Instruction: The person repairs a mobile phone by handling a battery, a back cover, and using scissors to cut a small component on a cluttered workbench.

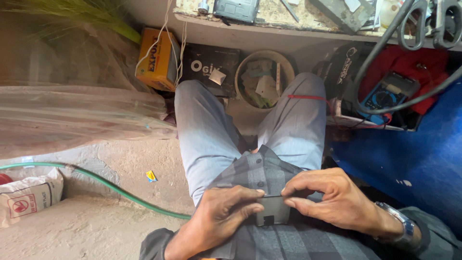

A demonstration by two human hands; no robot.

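Both hands meet over the lap of the seated person. The left hand (pixel 219 219) and right hand (pixel 332 197) each close fingertips on the top edge of a small flat grey rectangular device (pixel 273 212), pinched between thumb and forefinger against the grey checked shirt (pixel 260 168). It looks light, stiff and smooth, likely slippery, best gripped along its thin edges. A round bucket of paper scraps (pixel 263 79) sits beyond the knees, under the workbench edge (pixel 240 29)
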